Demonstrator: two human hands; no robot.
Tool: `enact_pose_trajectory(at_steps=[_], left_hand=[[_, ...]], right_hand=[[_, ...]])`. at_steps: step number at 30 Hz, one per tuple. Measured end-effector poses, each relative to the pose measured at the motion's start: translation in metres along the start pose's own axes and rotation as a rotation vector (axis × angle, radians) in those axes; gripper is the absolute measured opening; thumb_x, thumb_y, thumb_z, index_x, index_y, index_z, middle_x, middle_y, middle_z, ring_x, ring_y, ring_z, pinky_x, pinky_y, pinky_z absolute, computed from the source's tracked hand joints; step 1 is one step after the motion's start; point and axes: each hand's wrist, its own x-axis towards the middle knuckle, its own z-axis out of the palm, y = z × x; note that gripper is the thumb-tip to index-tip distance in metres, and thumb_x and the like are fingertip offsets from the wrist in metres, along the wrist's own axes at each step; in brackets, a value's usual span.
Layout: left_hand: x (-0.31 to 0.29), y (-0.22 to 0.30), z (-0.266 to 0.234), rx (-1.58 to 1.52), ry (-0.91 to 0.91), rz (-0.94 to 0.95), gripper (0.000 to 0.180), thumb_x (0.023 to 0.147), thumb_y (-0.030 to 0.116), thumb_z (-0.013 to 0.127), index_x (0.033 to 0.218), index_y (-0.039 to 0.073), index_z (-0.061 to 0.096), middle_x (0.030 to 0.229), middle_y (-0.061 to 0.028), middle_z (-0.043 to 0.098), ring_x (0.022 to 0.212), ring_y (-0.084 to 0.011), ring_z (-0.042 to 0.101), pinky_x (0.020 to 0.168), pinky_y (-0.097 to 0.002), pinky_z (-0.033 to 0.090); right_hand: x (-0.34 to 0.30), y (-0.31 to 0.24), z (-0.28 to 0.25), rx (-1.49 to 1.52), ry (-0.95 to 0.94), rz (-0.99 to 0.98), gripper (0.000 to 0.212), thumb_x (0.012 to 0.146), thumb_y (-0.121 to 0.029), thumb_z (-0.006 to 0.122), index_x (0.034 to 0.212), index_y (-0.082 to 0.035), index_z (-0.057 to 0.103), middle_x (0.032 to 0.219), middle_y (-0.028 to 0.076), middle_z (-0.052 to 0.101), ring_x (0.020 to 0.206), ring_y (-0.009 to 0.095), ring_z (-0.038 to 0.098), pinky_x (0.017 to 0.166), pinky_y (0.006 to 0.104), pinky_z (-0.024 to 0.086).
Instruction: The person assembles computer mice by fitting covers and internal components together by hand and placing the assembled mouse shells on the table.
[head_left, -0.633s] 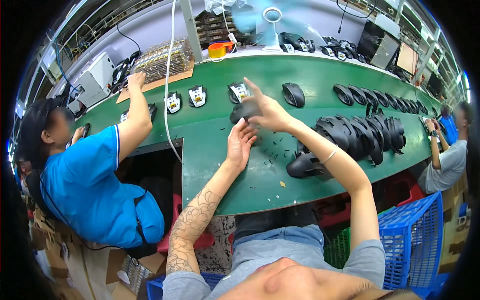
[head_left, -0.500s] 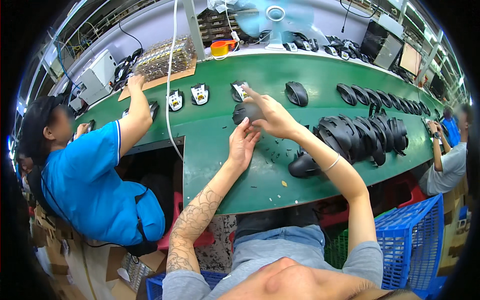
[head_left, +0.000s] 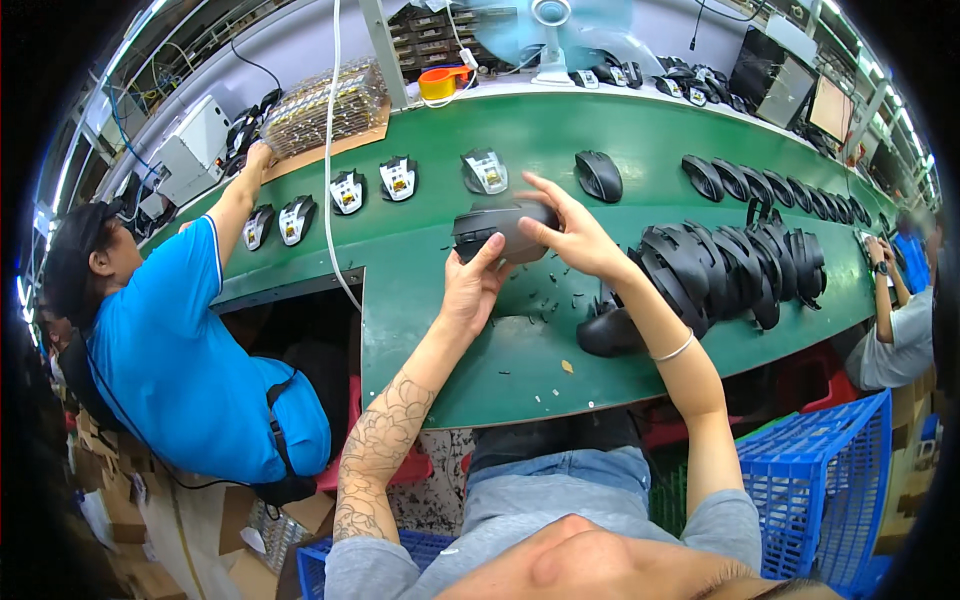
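Both my hands hold one dark grey computer mouse (head_left: 498,226) just above the green workbench (head_left: 440,320). My left hand (head_left: 470,288) grips its near side from below, thumb up against the shell. My right hand (head_left: 570,230) closes over its right end, one finger stretched out along the top. A stack of black mouse shells (head_left: 730,268) lies just right of my right forearm. One more black shell (head_left: 608,332) rests on the bench under that forearm.
A row of open mouse bases (head_left: 372,188) and a finished black mouse (head_left: 598,174) lie farther along the bench. A person in a blue shirt (head_left: 170,340) works at my left, another person (head_left: 900,310) at far right. A blue crate (head_left: 820,490) stands by my right knee.
The view has shifted slightly. My hands have drawn the mouse a little nearer and gripped it more fully. The person at my left keeps reaching to the far side of the bench.
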Motion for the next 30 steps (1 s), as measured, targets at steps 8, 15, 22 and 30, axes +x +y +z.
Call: enact_pose_trajectory(at_steps=[8,15,22,30], left_hand=[[-0.004,0.006,0.012,0.194,-0.018,0.164,0.049,0.069,0.001,0.076,0.111,0.005,0.049,0.107,-0.0049,0.057,0.095,-0.0132,0.056,0.082,-0.0264,0.047],[-0.004,0.004,0.011,0.345,-0.015,0.311,0.052,0.067,0.003,0.078,0.110,0.002,0.049,0.104,-0.0062,0.059,0.095,-0.0142,0.057,0.085,-0.0277,0.046],[-0.004,0.003,0.009,0.337,-0.004,0.267,0.053,0.066,0.001,0.079,0.110,0.002,0.049,0.105,-0.0062,0.059,0.096,-0.0143,0.056,0.086,-0.0286,0.046],[0.000,0.005,0.000,0.167,-0.057,0.064,0.046,0.095,0.041,0.037,0.122,0.005,0.046,0.117,-0.0089,0.055,0.104,-0.0192,0.055,0.087,-0.0380,0.047]], right_hand=[[-0.001,0.003,-0.015,0.582,-0.009,0.241,0.040,0.088,-0.018,0.059,0.122,0.000,0.049,0.113,0.007,0.057,0.100,0.012,0.055,0.087,0.0281,0.048],[-0.002,0.002,-0.017,0.486,0.043,0.180,0.036,0.086,-0.013,0.061,0.118,0.001,0.053,0.106,0.008,0.062,0.093,0.013,0.059,0.085,0.0286,0.049],[-0.002,0.007,-0.015,0.481,0.066,0.176,0.033,0.085,-0.013,0.062,0.115,0.001,0.056,0.102,0.008,0.063,0.090,0.014,0.060,0.083,0.0295,0.049],[-0.001,0.009,-0.015,0.425,0.153,0.324,0.034,0.087,-0.024,0.061,0.114,-0.002,0.058,0.101,0.005,0.063,0.089,0.012,0.059,0.077,0.0295,0.048]])
